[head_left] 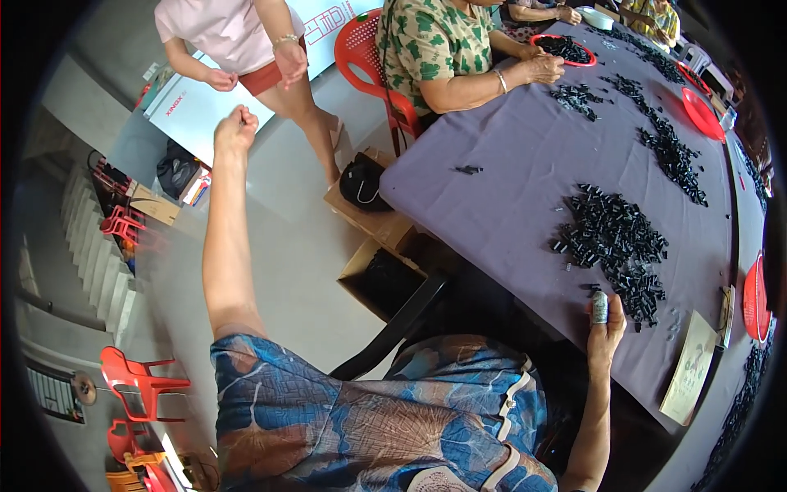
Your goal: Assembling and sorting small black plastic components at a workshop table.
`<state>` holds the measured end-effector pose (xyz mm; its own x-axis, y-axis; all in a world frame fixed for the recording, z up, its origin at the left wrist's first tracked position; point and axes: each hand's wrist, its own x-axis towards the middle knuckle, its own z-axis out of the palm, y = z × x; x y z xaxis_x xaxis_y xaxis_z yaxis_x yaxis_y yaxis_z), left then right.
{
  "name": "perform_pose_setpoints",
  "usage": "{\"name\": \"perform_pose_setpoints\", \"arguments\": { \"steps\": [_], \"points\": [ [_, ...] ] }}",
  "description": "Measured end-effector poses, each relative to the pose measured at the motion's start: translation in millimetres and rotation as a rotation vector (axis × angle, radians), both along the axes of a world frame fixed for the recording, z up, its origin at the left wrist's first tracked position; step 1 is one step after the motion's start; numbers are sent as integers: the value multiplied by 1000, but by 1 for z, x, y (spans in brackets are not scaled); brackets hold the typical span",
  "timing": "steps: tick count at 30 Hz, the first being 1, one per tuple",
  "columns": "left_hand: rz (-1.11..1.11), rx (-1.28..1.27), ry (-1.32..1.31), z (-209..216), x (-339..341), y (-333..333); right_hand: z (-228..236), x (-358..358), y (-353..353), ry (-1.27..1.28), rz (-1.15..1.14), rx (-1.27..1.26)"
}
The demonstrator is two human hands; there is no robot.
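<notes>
My left arm stretches out to the far left. At its end my left hand (235, 131) is closed in a fist, near the hands of a standing person (234, 41) in a pink top. Whatever the fist may hold is hidden. My right hand (607, 324) rests at the near edge of the cloth-covered table (484, 221), fingers curled together, with a silvery-grey wrap (600, 307) on one finger. Just beyond its fingertips lies a small black piece (592, 287); whether the fingers grip one cannot be made out. A heap of small black tube-like pieces (611, 234) spreads beyond that hand.
A seated person (447, 57) in a leaf-print top works at a red basket (566, 49) of black pieces. Open cardboard boxes (361, 283) stand on the floor beside the table. A booklet-like card (689, 369) lies to the right; red chairs (143, 381) stand at left.
</notes>
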<state>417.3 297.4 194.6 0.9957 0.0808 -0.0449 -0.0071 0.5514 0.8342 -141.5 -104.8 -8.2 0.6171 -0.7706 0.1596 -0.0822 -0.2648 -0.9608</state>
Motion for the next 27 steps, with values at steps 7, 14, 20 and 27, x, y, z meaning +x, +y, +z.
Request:
{"name": "perform_pose_setpoints", "arguments": {
  "steps": [7, 14, 20, 27],
  "points": [
    [209, 564, -216, 7, 40, -8, 3, 2, 2, 35, -3, -46],
    [64, 728, -234, -6, 17, -31, 10, 2, 7, 79, -9, -138],
    [-4, 704, -42, 22, -10, -31, 12, 3, 9, 67, -12, -157],
    [71, 705, -181, 24, -5, -43, 13, -4, 8, 98, -10, -200]
  ]
}}
